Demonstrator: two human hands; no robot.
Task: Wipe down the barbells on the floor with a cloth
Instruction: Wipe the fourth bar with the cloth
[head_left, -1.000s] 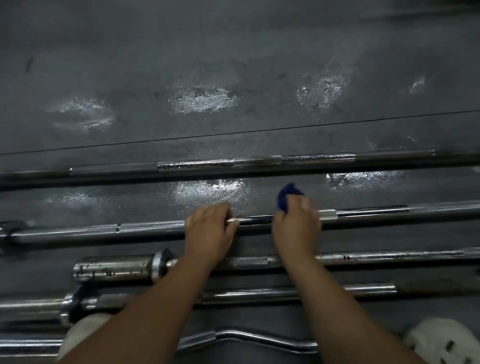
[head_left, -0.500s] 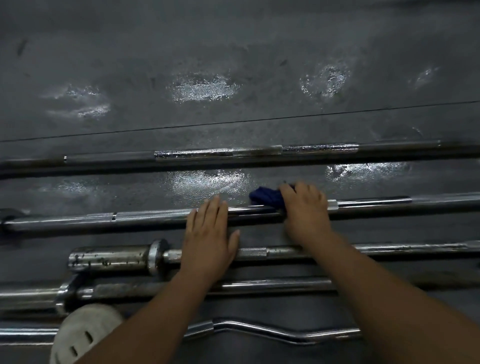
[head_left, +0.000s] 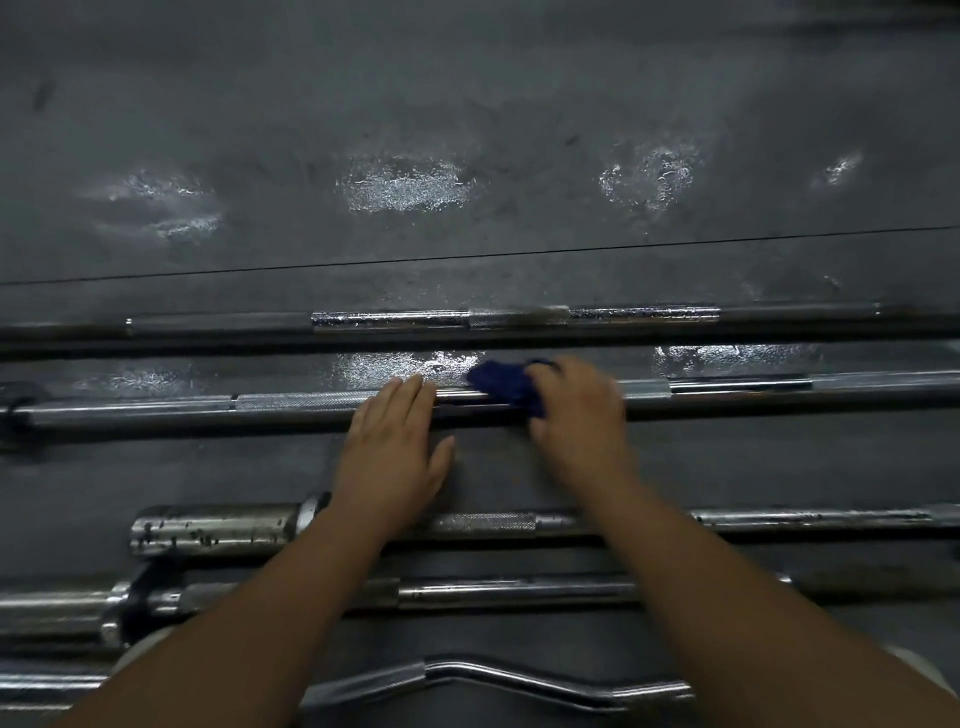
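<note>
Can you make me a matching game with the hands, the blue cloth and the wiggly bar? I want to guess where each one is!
Things:
1. left hand
2. right hand
3. blue cloth
4. wiggly bar

Places:
A. nearest the camera, at the bottom of the view
B. lying flat with straight fingers on the long bar
C. bunched on the long bar, under a hand
D. gripping the cloth on the long bar

Pairs: 1-B, 2-D, 3-C, 4-A
</note>
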